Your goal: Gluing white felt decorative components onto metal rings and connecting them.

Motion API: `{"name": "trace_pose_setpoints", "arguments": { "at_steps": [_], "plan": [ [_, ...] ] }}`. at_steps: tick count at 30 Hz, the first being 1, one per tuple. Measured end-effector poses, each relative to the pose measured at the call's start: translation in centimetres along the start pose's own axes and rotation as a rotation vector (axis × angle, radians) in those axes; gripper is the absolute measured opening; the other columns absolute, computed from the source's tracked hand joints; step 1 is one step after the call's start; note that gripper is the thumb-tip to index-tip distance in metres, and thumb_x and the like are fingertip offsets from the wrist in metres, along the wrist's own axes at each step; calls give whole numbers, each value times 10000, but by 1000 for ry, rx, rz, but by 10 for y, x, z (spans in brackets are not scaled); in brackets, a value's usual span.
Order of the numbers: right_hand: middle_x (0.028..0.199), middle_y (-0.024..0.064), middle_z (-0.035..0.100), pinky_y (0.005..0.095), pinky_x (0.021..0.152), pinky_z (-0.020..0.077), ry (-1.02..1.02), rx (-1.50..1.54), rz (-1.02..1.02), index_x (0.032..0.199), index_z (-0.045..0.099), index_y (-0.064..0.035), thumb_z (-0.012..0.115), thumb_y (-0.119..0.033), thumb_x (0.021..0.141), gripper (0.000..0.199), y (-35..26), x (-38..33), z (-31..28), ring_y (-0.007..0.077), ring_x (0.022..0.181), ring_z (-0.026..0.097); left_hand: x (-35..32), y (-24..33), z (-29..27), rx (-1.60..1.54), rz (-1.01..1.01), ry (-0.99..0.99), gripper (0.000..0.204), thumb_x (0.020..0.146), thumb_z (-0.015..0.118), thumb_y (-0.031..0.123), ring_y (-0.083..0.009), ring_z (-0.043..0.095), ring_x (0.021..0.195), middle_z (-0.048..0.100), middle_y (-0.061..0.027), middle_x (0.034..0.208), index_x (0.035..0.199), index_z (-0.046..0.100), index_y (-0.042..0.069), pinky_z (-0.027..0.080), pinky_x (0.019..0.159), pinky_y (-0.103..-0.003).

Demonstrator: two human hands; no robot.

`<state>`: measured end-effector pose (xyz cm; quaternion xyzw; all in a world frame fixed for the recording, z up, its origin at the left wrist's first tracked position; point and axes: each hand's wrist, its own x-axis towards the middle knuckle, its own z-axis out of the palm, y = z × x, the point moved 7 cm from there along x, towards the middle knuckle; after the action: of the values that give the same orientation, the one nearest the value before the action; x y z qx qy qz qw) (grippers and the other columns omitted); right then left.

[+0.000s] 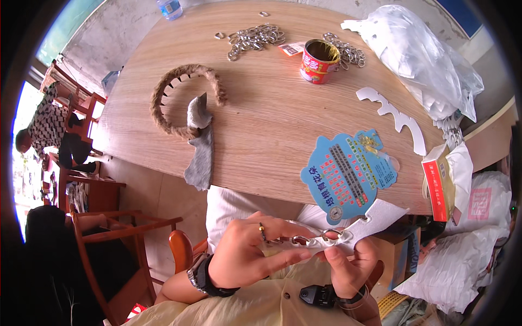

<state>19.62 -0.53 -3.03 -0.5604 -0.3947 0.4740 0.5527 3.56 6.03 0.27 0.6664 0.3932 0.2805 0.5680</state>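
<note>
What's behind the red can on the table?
Part of a heap of metal rings shows behind the can, toward its right. The can covers the rest of that spot, so how far the heap runs behind it cannot be seen.

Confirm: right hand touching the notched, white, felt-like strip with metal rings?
Touching: head view shows the right hand gripping the strip by its lower edge.

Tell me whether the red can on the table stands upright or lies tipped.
Upright: the red can stands on the table, its open top facing up.
</note>
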Motion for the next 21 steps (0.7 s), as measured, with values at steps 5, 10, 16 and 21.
{"name": "trace_pose_setpoints", "arguments": {
  "at_steps": [5,10,16,21],
  "plan": [
    [873,115,648,264,636,502,-40,-60,-71,953,598,53,728,-133,761,297,-7,3,2,157,735,617,1,6,-1,13,140,65,205,750,743,132,-182,620,666,688,-60,801,936,707,53,449,649,-291],
    [881,118,651,268,708,480,-30,-56,-105,951,599,58,728,-131,759,299,-14,2,5,154,800,609,1,7,-3,-13,152,65,184,745,729,111,-189,617,674,682,-58,784,919,709,55,425,672,-297],
    [711,100,672,244,580,450,-11,-106,-65,805,665,59,732,-88,750,170,-19,11,12,113,615,594,7,-7,-2,-52,30,33,116,712,689,53,-198,607,714,655,-61,757,823,662,34,436,696,-297],
    [539,36,504,240,464,342,-28,-124,-3,638,540,38,754,-120,749,289,1,9,10,52,526,407,8,-24,4,-218,-109,-29,77,729,659,35,-147,571,706,604,-42,732,761,592,14,436,711,-278]
  ]
}}
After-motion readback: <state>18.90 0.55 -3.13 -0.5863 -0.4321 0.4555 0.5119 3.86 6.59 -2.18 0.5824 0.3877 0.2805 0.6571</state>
